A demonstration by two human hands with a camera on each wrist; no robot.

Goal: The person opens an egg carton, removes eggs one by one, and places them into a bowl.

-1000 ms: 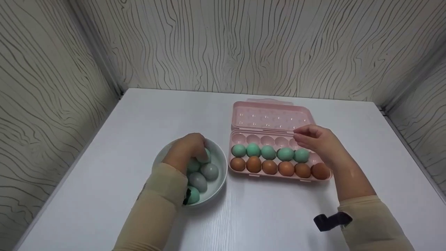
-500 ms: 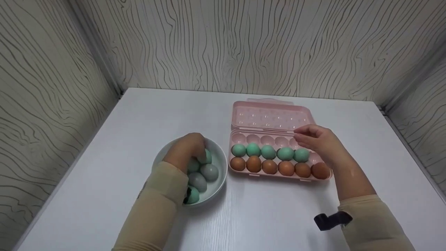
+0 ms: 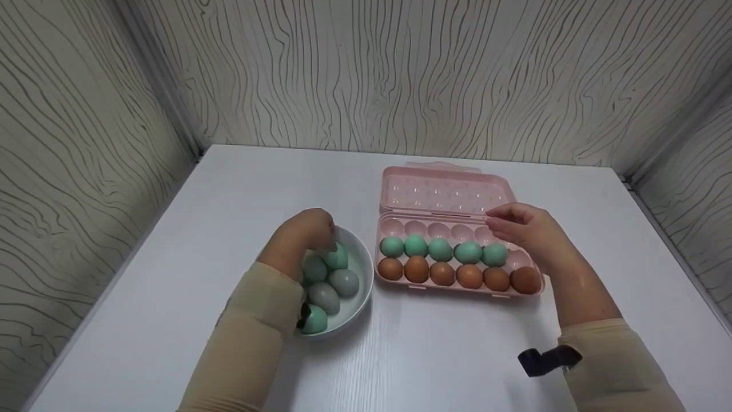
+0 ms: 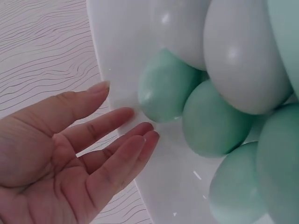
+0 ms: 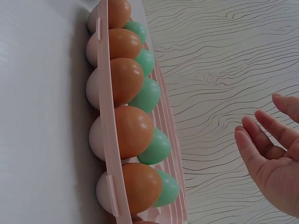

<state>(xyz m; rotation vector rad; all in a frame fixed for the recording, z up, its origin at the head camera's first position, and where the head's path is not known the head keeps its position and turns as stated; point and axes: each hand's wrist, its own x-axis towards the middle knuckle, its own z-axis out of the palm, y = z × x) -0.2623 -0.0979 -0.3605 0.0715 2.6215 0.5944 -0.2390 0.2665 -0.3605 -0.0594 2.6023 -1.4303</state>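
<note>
A white bowl (image 3: 363, 260) on the left holds green and grey eggs. My left hand (image 3: 304, 236) is over its far-left side, and in the left wrist view its loosely bent fingers hold nothing. A small gap separates those fingertips (image 4: 125, 113) from the closest green egg (image 4: 164, 88). To the right lies a pink egg carton (image 3: 449, 191) with its lid laid back. Brown eggs (image 3: 442, 274) fill its front row, and several green eggs (image 3: 440, 250) line the middle row. Beside the carton's right end, my right hand (image 3: 530, 233) hovers with nothing between its fingers.
Both containers stand close together on a white table (image 3: 274, 183). In the carton, the back row's visible cups (image 3: 438, 230) hold no eggs, nor does the middle row's rightmost cup (image 3: 518, 259). Wood-patterned panels (image 3: 366, 74) rise behind and at both sides.
My left hand has risen slightly away from the eggs, uncovering more of the green ones. My right hand has shifted a little to the right. Both containers have stayed in place.
</note>
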